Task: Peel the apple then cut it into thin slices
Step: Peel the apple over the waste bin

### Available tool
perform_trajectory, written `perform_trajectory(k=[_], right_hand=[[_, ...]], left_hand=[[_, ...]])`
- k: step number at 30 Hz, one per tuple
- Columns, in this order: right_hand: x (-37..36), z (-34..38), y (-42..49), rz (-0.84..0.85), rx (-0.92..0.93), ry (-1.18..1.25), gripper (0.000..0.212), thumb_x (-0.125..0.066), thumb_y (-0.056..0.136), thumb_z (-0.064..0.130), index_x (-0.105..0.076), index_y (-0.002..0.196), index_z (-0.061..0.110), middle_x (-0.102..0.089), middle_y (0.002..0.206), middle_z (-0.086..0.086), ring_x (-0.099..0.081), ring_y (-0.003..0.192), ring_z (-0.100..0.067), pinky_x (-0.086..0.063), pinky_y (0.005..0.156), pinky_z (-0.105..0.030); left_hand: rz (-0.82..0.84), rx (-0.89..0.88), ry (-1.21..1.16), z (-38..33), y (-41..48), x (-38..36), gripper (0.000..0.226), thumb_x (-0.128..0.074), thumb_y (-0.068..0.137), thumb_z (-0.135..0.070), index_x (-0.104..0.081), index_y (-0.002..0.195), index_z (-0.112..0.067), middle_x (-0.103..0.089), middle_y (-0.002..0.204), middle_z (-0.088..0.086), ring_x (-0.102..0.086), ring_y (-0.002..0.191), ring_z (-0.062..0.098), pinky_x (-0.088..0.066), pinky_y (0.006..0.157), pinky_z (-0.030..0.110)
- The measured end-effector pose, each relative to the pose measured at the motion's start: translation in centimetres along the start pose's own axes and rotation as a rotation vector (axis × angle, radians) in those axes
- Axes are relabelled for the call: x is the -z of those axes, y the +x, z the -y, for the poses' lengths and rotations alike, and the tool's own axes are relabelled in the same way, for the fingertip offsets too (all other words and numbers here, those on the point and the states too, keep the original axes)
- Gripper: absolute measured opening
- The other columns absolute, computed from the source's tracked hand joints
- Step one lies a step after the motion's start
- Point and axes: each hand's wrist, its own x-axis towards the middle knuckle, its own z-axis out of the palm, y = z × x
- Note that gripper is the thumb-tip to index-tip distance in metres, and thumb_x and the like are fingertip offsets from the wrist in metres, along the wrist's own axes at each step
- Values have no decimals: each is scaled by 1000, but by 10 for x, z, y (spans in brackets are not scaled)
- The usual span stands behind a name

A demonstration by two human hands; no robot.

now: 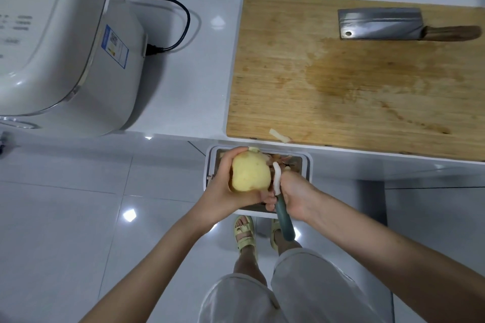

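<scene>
Hands | left cups peeled apple | right grips peeler against it

Cutting board (right end) off frame

Both forearms are seen bare behind the left grip and the right grip. Below the grips, loose pale grey cloth trousers ending at the calf are worn, with pale yellow-green strapped open sandals.

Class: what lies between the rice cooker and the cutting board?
In the head view, a black power cord on white counter, plugged into the rice cooker.
</scene>
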Motion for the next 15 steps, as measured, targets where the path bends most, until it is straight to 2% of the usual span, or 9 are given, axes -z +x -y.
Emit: perform_trajectory(k=[2, 5, 8, 10, 11, 12, 13, 15], right_hand=[[-1, -3, 3, -18, 50, -93, 34, -31, 95, 8, -52, 68, 9, -41, 41, -4, -34, 38, -15, -27, 40, -24], [-3, -4, 1, -60, 163, -324, 36, -35, 100, 23, -54, 72, 9, -42, 39, -1, -36, 35, -13, -26, 44, -27], [-1, 6, -13, -77, 229, -523, 47, -38, 94, 58, -61, 86, 18, -45, 44, 0, -36, 36, -10, -28, 46, -24], [1, 14, -21, -68, 263, -730, 55, -28, 84, 75, -63, 96, 34, -53, 53, 0, -44, 41, -9, -37, 51, -25], [1, 16, -20, -96, 282, -919, 57, -22, 83, 77, -62, 96, 40, -59, 61, -1, -51, 50, -11, -42, 58, -29], [2, 18, -20, -149, 303, -1134, 60, -17, 84, 76, -62, 94, 39, -63, 69, -2, -57, 62, -15, -46, 66, -32], [3, 18, -18, -243, 328, -1346, 62, -16, 87, 71, -62, 89, 30, -64, 76, -2, -60, 73, -18, -47, 72, -33], [7, 17, -14, -441, 433, -1629, 52, -21, 95, 56, -57, 92, 18, -64, 90, -3, -59, 88, -23, -43, 72, -33]], left_hand=[[-12, 77, -111, -5, 2, 0, 67, -79, 62, -37, -43, 118, -43, -51, 121, -11, -55, 112, 14, -53, 76, 28], [-29, 152, -139, -8, 6, 7, 58, -73, 66, -38, -47, 117, -43, -56, 119, -6, -59, 106, 17, -49, 66, 22], [-3, 220, -162, -6, 6, 16, 73, -81, 56, -33, -52, 122, -34, -61, 116, -1, -64, 103, 17, -52, 68, 25], [19, 236, -148, -4, 4, 19, 75, -82, 55, -25, -52, 124, -26, -64, 113, 1, -66, 99, 14, -53, 69, 24], [25, 241, -144, -3, 4, 19, 72, -80, 56, -21, -53, 123, -24, -65, 110, 1, -66, 96, 13, -52, 68, 22], [30, 249, -150, -2, 3, 19, 69, -79, 56, -20, -53, 121, -23, -65, 107, 1, -66, 94, 12, -52, 67, 21], [35, 259, -165, -1, 2, 19, 68, -79, 55, -20, -54, 118, -23, -66, 105, 1, -67, 92, 12, -52, 66, 21], [40, 281, -206, 0, 0, 20, 72, -80, 49, -27, -55, 116, -23, -67, 103, 1, -67, 92, 14, -52, 65, 23]])
